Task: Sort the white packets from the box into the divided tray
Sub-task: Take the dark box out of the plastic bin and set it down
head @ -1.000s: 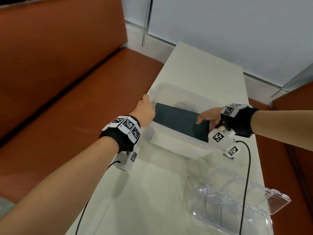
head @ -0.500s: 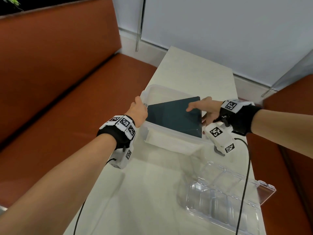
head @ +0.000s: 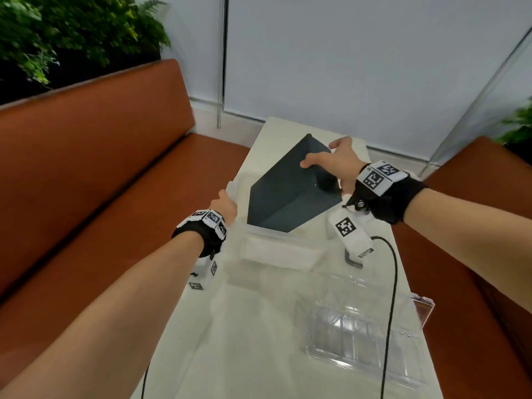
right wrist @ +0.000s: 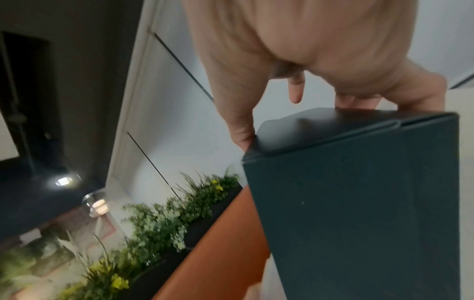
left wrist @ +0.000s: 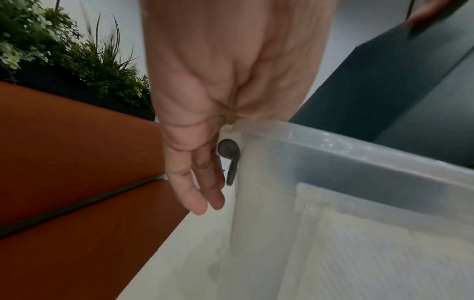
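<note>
Head view shows the right hand (head: 341,165) gripping the top end of a dark box (head: 290,191), thumb on one face and fingers (right wrist: 346,99) curled over the far edge, so the box stands tilted with its lower end inside a clear plastic bin (head: 276,251) on the white counter (head: 247,341). Right wrist view confirms the grip across the box's closed end flap. Left hand (head: 226,204) rests on the bin's left rim; in the left wrist view its palm sits on the rim corner, with the fingers (left wrist: 197,194) hanging loosely straight beside the bin's grey latch (left wrist: 229,158), holding nothing. A clear divided tray (head: 359,344) lies on the counter nearer the person, to the right, apart from the bin. No white packets can be made out. Orange benches (head: 86,174) flank the counter.
</note>
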`<state>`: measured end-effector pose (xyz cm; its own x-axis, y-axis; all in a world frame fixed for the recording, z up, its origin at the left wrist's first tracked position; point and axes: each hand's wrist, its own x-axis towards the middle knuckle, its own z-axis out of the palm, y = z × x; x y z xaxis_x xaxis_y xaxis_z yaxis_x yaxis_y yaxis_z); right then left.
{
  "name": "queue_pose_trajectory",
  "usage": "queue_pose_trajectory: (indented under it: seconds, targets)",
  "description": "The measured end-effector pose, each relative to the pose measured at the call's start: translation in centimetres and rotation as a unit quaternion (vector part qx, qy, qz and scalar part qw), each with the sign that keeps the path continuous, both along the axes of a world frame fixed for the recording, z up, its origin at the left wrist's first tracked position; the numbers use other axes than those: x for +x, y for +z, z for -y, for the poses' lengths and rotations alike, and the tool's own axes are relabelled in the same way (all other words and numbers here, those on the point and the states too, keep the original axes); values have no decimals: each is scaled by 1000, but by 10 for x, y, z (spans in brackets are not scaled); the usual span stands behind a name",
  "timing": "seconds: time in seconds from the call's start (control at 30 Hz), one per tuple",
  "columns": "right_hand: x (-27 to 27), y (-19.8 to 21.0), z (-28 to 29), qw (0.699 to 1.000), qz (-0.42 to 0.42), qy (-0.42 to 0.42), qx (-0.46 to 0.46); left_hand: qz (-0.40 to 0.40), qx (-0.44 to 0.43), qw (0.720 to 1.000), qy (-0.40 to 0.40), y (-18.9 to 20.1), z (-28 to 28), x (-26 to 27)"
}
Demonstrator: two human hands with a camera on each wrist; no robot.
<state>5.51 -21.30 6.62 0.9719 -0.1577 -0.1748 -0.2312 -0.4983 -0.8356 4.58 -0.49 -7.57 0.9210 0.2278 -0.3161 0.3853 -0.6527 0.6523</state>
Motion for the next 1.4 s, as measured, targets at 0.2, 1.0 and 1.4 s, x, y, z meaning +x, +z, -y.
queue_pose_trajectory:
  seconds: [0.2,1.0,1.4]
  targets:
    - [-32,55,36,993,29,-36,108,101,52,994,-6,32,2,-4]
    - [-196,-127,24,969,-160,61,177,17,-273,962,17,3,-30,-201]
    - [-237,-227,-9,978,-192,24,74,-5,-213,977,12,-91,-34,-229]
